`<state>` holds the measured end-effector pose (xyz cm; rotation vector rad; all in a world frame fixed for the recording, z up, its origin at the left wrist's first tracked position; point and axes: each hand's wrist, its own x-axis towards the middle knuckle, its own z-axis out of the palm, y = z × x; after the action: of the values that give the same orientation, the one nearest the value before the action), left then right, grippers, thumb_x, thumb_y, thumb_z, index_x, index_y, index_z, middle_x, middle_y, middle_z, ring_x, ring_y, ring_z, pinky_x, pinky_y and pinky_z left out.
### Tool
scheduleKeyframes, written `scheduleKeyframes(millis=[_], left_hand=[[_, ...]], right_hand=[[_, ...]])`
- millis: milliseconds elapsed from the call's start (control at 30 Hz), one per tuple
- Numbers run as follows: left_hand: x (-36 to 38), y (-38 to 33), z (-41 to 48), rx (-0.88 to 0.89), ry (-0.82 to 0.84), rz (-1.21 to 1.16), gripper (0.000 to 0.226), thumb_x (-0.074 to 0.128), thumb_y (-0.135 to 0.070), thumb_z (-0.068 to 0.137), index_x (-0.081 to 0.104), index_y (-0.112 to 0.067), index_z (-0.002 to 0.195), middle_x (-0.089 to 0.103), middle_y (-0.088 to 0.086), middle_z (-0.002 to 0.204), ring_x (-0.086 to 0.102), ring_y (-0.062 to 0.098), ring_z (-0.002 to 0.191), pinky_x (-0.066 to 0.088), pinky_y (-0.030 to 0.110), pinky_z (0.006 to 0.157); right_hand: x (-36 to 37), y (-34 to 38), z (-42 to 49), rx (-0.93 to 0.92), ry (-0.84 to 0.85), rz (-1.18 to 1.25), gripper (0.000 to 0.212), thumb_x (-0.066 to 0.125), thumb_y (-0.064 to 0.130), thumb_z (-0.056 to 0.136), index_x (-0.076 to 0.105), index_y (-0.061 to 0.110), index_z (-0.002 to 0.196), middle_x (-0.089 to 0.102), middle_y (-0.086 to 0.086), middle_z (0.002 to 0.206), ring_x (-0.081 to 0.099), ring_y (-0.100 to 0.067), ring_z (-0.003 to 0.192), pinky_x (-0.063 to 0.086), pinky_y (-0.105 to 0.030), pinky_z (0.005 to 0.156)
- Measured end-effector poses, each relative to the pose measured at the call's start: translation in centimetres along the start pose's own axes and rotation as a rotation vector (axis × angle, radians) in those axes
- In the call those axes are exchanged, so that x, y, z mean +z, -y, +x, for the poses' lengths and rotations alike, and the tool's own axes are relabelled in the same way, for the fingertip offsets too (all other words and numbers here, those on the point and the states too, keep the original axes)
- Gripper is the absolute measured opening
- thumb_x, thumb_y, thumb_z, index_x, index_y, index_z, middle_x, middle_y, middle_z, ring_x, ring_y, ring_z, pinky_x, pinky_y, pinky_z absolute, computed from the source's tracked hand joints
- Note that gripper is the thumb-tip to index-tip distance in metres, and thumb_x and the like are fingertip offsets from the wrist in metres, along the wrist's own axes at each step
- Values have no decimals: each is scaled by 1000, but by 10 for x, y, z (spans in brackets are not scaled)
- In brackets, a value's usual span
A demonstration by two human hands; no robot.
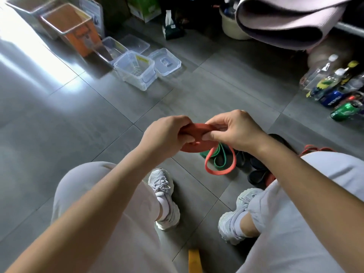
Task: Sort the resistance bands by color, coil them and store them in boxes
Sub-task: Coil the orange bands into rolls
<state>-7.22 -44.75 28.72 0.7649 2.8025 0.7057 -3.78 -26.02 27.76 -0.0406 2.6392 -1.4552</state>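
Floor (pixel 78 115): grey tiles, lying under both grips and carrying everything listed.

Rolled pink mat (pixel 285 20): far beyond the right grip, raised above the floor.

Orange bin (pixel 78 34): far ahead of the left grip, to its left, beside a second clear bin.

Bottles (pixel 338 89): a cluster well to the right of the right grip, some lying down.

Open clear box (pixel 137 81): on the floor ahead of the left grip, well apart from it. A loose lid (pixel 167 62) lies just beside the box. A second box and lid sit behind them.

Black bands (pixel 258 172): heaped on the floor below the right grip.

Green band (pixel 223 165): folded on the floor directly under the right grip.

Yellow band (pixel 194 261): one end shows near the body, between the legs.

Red band (pixel 194 147): held in the air between both grips, mostly wound into a flat coil. Its unwound tail (pixel 218 171) hangs in a loop below the right grip, across the green band.

Left grip (pixel 165 134): fingers curled round the coil's left edge, closed on it.

Right grip (pixel 236 131): thumb and fingertips pinch the coil's right side.
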Motion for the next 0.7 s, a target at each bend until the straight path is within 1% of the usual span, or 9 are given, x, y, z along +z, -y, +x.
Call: scheduleKeyframes(millis=[67, 133, 200, 267, 400, 500, 567, 633, 700], left_hand=[[-11, 6, -4, -35, -24, -56, 14, 70, -25, 78, 62, -21, 88, 45, -10, 62, 47, 23, 71, 35, 28, 63], [-18, 12, -11, -69, -62, -131, 15, 70, -24, 76, 62, -17, 86, 44, -11, 60, 42, 19, 65, 31, 27, 60], [-21, 17, -20, -109, -91, -229, 18, 69, -29, 72, 62, -16, 83, 46, -11, 59, 44, 12, 59, 34, 25, 58], [-21, 24, -28, -211, -138, -374, 15, 74, -21, 72, 65, -15, 83, 50, -9, 60, 45, 6, 56, 36, 18, 59], [-17, 32, -47, -392, -223, -859, 17, 73, -15, 64, 64, -20, 78, 57, 8, 69, 52, 18, 65, 45, 32, 64], [-11, 33, -61, -476, -217, -1104, 20, 73, -3, 75, 64, -18, 85, 66, -1, 70, 63, 11, 65, 53, 25, 61], [-10, 33, -66, -487, -153, -1037, 21, 66, 1, 82, 61, -18, 90, 66, -3, 78, 64, 10, 71, 56, 23, 63], [-12, 37, -67, -383, -126, -635, 29, 73, -9, 79, 59, -21, 101, 62, -5, 95, 62, 13, 87, 54, 28, 74], [-17, 34, -63, -232, -104, -196, 50, 77, -25, 72, 56, -28, 117, 60, -10, 110, 58, 12, 99, 48, 30, 81]], right_hand=[[1, 3, 2, -7, 14, 93, 29, 77, 5, 70, 72, 32, 80, 74, 8, 78, 70, -5, 77, 55, -23, 77], [3, 6, 2, -14, 30, 233, 32, 75, -4, 71, 72, 25, 84, 73, 12, 75, 69, -2, 75, 52, -15, 74], [7, 9, 3, -29, 40, 329, 32, 72, -10, 71, 71, 18, 87, 73, 13, 75, 69, -4, 76, 53, -16, 76], [14, 10, 4, -44, 35, 396, 35, 70, -13, 71, 70, 17, 90, 72, 14, 75, 68, -3, 76, 53, -16, 76], [29, 15, 6, -87, -14, 489, 45, 66, -15, 72, 65, 16, 105, 71, 16, 76, 67, 0, 76, 51, -14, 75], [36, 22, 6, -100, -12, 517, 44, 65, -14, 74, 63, 13, 109, 71, 15, 74, 67, -1, 73, 52, -14, 72], [37, 26, 5, -98, 32, 451, 37, 68, -11, 74, 67, 16, 100, 71, 15, 73, 68, -1, 73, 52, -15, 72], [39, 27, 5, -102, 92, 323, 29, 72, -5, 74, 72, 20, 90, 73, 11, 78, 69, -6, 77, 54, -21, 78], [41, 30, 4, -128, 124, 180, 24, 75, 3, 75, 74, 22, 89, 74, 6, 83, 70, -8, 80, 55, -26, 82]])
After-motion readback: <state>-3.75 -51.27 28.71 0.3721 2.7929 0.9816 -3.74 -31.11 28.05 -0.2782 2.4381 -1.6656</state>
